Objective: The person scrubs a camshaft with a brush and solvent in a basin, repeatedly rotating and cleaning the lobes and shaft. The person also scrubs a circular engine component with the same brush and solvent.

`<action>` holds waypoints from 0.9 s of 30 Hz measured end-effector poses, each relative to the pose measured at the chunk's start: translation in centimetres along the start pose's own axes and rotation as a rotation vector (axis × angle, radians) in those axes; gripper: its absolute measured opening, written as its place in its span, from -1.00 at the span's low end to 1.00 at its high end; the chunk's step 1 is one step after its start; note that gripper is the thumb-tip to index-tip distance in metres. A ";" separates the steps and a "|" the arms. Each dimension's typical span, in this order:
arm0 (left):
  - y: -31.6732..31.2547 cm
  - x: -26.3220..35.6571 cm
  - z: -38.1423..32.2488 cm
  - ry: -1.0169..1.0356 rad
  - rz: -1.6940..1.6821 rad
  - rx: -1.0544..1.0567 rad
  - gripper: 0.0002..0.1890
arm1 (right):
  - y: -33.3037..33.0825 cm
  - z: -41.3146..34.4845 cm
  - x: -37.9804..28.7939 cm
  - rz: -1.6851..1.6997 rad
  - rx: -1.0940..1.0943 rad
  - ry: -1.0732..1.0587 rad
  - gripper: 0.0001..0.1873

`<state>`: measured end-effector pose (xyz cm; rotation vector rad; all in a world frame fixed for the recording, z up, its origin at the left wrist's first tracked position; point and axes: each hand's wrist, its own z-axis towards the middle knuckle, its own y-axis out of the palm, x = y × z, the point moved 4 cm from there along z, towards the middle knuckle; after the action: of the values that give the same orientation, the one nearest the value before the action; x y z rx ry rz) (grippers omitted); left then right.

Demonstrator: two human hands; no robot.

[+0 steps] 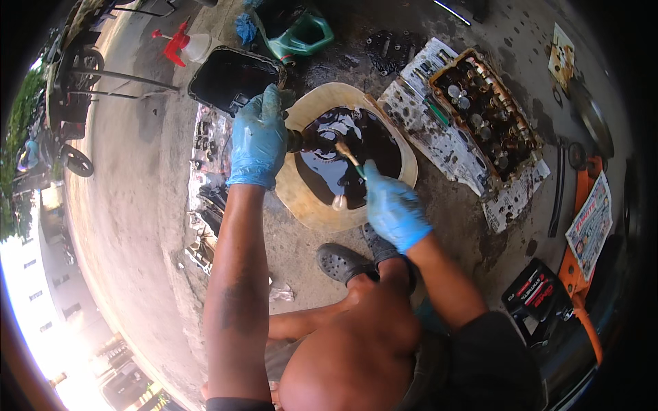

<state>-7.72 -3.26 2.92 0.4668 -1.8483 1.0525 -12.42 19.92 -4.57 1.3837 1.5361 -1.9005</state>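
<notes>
My left hand (258, 138), in a blue disposable glove, grips a dark, oily metal part (300, 141) that juts right over the liquid. Its exact kind is hard to make out, as the glove covers one end. In my right hand (395, 208), gloved alike and slightly blurred, is a small brush (350, 154) with a partly green handle. The brush's pale bristles are at or very near the part's right end. Beneath both stands a cream plastic basin (293, 203), cut open, holding dark, shiny liquid (378, 167).
An oil-stained engine cylinder head (483, 113) lies right on stained newspaper (419, 115). Behind my left hand sits a black pan (234, 77), near a red-and-white spray bottle (193, 46) and a green jug (303, 38). Metal parts (205, 149) lie left; a black bottle (537, 298) is lower right.
</notes>
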 end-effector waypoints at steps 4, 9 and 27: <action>0.3 -0.5 -0.3 -0.008 -0.083 -0.024 -0.45 | 0.8 1.5 -2.4 0.525 0.090 0.026 -0.65; -0.9 -1.4 -0.2 -0.006 -0.017 0.005 -0.45 | 4.6 4.0 -2.0 0.623 -0.099 0.326 -0.64; -0.2 -0.4 -0.6 -0.100 -0.036 0.018 -0.49 | 6.8 4.8 0.4 -0.935 0.072 -0.285 -0.48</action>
<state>-7.09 -2.90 2.82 0.5697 -1.9121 1.0386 -9.82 13.34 -8.93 0.3390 2.1714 -2.5078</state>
